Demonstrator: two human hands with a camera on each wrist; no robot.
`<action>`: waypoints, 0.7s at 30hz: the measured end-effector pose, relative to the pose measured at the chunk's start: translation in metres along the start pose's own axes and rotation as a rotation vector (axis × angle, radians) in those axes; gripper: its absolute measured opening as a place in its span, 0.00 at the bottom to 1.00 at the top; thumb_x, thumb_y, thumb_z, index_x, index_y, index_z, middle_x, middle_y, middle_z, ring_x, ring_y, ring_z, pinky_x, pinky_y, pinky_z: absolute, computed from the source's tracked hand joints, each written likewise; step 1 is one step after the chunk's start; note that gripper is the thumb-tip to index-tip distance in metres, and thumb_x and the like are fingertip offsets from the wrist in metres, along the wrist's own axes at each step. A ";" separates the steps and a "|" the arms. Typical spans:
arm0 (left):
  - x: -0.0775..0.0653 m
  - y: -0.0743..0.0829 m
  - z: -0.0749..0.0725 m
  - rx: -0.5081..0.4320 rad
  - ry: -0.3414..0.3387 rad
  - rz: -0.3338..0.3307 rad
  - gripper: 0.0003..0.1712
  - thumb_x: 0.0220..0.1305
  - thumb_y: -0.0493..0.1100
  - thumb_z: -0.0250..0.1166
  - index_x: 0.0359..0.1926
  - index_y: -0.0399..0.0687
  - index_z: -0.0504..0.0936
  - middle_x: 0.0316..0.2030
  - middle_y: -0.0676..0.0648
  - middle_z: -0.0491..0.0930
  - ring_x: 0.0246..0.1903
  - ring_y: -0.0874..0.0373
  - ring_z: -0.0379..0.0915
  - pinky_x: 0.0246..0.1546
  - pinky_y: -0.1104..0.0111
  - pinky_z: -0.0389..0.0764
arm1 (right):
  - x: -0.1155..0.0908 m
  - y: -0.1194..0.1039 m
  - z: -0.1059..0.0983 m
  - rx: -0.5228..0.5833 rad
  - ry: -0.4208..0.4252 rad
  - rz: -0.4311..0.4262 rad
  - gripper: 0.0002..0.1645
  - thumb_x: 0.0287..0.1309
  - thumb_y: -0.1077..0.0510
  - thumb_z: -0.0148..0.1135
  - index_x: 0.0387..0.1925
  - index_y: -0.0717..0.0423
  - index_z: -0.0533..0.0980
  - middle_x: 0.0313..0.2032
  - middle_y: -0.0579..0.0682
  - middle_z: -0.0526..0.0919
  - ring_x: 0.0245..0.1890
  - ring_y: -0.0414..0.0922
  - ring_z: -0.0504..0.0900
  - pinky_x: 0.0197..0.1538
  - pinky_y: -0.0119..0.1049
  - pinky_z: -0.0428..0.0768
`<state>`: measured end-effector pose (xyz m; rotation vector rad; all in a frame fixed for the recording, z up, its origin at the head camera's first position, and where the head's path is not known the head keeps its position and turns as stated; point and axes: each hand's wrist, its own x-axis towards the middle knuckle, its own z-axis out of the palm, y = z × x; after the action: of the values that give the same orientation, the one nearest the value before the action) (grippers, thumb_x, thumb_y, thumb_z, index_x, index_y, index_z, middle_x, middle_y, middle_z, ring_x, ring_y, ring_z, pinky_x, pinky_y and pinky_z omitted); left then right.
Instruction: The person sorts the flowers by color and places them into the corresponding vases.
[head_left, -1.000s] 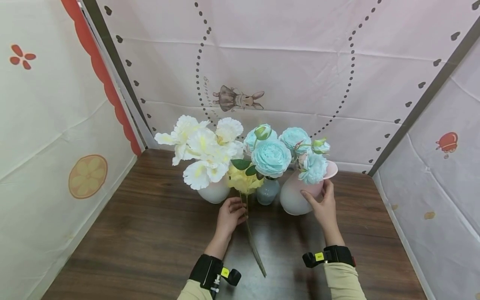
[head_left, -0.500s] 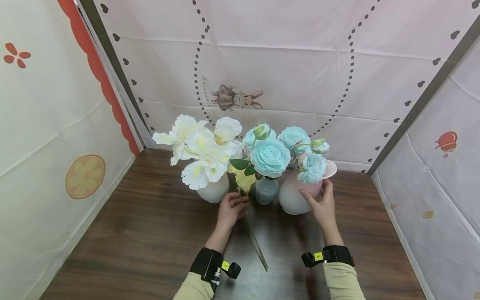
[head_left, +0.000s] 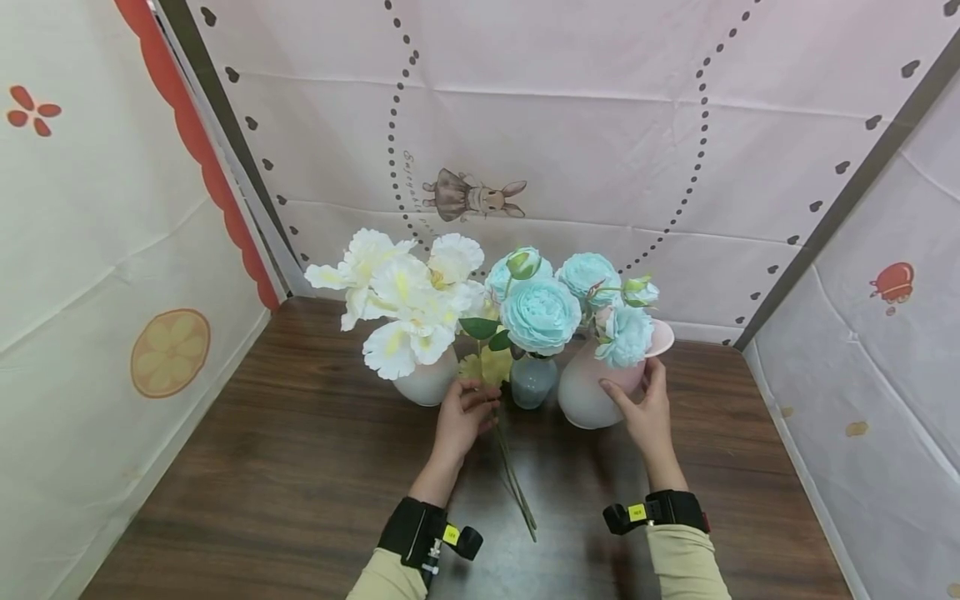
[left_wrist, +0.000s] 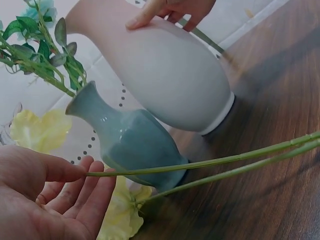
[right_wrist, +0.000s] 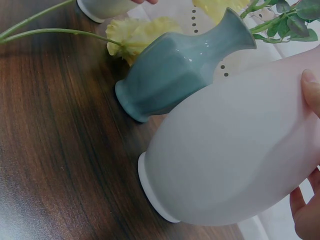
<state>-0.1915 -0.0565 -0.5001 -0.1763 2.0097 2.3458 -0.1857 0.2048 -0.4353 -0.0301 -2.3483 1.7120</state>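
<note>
My left hand (head_left: 459, 421) pinches a green flower stem (left_wrist: 210, 162) between thumb and fingers. A second stem (left_wrist: 220, 176) runs close beside it to a yellow bloom (left_wrist: 122, 207) low by the table, and another yellow bloom (left_wrist: 40, 130) shows higher, past the hand. My right hand (head_left: 648, 408) grips the tall pink-and-white vase (head_left: 588, 392), thumb on the near side and fingers round the other side. Light blue flowers (head_left: 626, 333) stand at that vase's mouth. Between the hands stands a small blue-grey vase (head_left: 534, 383) with blue blooms (head_left: 542, 317) above it.
A white vase (head_left: 427, 383) with large white flowers (head_left: 405, 300) stands left of the left hand. Close behind the vases rises a printed cloth backdrop (head_left: 585, 158). Dark wood table (head_left: 285, 467) extends in front and to both sides.
My left hand has moved slightly toward the back with the stem. Part of the yellow bloom has passed behind the white and blue flowers, and two stems now show apart. My right hand stays put.
</note>
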 end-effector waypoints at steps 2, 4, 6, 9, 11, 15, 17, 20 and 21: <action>-0.002 0.001 0.001 -0.013 -0.009 0.002 0.18 0.70 0.26 0.54 0.58 0.32 0.65 0.53 0.26 0.79 0.46 0.51 0.83 0.41 0.65 0.86 | 0.000 0.000 0.000 -0.001 0.000 -0.002 0.46 0.62 0.63 0.66 0.72 0.66 0.50 0.71 0.66 0.58 0.75 0.61 0.56 0.77 0.61 0.55; -0.005 0.004 0.001 -0.033 -0.020 0.003 0.18 0.69 0.25 0.54 0.58 0.32 0.64 0.51 0.27 0.80 0.44 0.53 0.83 0.41 0.65 0.86 | 0.000 0.000 0.000 -0.003 0.001 -0.004 0.46 0.62 0.63 0.66 0.72 0.66 0.50 0.71 0.66 0.58 0.75 0.61 0.56 0.77 0.60 0.55; -0.008 0.006 0.002 -0.047 -0.031 0.004 0.19 0.69 0.26 0.54 0.58 0.32 0.64 0.50 0.28 0.81 0.42 0.55 0.83 0.41 0.64 0.86 | 0.000 0.000 0.000 -0.004 0.001 -0.006 0.46 0.62 0.63 0.66 0.72 0.66 0.50 0.71 0.66 0.58 0.75 0.62 0.56 0.77 0.60 0.54; -0.013 0.008 0.002 -0.055 -0.042 0.015 0.19 0.69 0.26 0.55 0.58 0.32 0.64 0.47 0.30 0.82 0.39 0.59 0.82 0.41 0.65 0.86 | -0.001 0.000 0.000 -0.002 0.000 -0.005 0.46 0.62 0.63 0.66 0.72 0.67 0.50 0.71 0.67 0.58 0.75 0.62 0.56 0.77 0.60 0.54; -0.016 0.009 0.002 -0.063 -0.043 0.019 0.18 0.69 0.26 0.55 0.58 0.32 0.64 0.45 0.32 0.83 0.38 0.60 0.82 0.41 0.65 0.86 | -0.001 -0.001 0.000 -0.001 -0.002 -0.002 0.46 0.62 0.63 0.66 0.72 0.67 0.50 0.71 0.67 0.58 0.75 0.62 0.55 0.78 0.60 0.54; -0.022 0.012 0.003 -0.063 -0.043 0.018 0.19 0.68 0.26 0.56 0.58 0.32 0.65 0.44 0.35 0.83 0.38 0.60 0.82 0.41 0.64 0.86 | -0.001 -0.002 0.000 0.000 -0.007 0.007 0.46 0.62 0.63 0.66 0.72 0.67 0.50 0.72 0.66 0.57 0.76 0.61 0.55 0.77 0.60 0.54; -0.025 0.014 0.004 -0.063 -0.044 0.015 0.20 0.68 0.26 0.56 0.59 0.32 0.65 0.44 0.35 0.83 0.38 0.59 0.82 0.42 0.63 0.86 | -0.001 -0.003 0.000 0.000 -0.009 0.010 0.46 0.62 0.62 0.66 0.72 0.67 0.50 0.72 0.66 0.57 0.76 0.61 0.54 0.77 0.60 0.54; -0.029 0.018 0.004 -0.057 -0.047 0.021 0.20 0.68 0.27 0.57 0.59 0.32 0.66 0.45 0.33 0.83 0.39 0.58 0.82 0.42 0.62 0.87 | -0.001 -0.003 0.000 -0.002 -0.012 0.014 0.46 0.63 0.62 0.65 0.72 0.67 0.50 0.72 0.66 0.57 0.76 0.61 0.54 0.78 0.60 0.54; -0.031 0.019 0.004 -0.057 -0.047 0.022 0.20 0.68 0.27 0.57 0.59 0.32 0.66 0.45 0.33 0.82 0.39 0.58 0.82 0.42 0.62 0.87 | -0.001 -0.003 0.000 -0.002 -0.012 0.015 0.46 0.63 0.62 0.65 0.72 0.67 0.50 0.72 0.66 0.57 0.76 0.61 0.54 0.78 0.60 0.54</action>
<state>-0.1635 -0.0540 -0.4770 -0.1013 1.9356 2.3979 -0.1841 0.2039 -0.4322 -0.0379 -2.3644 1.7207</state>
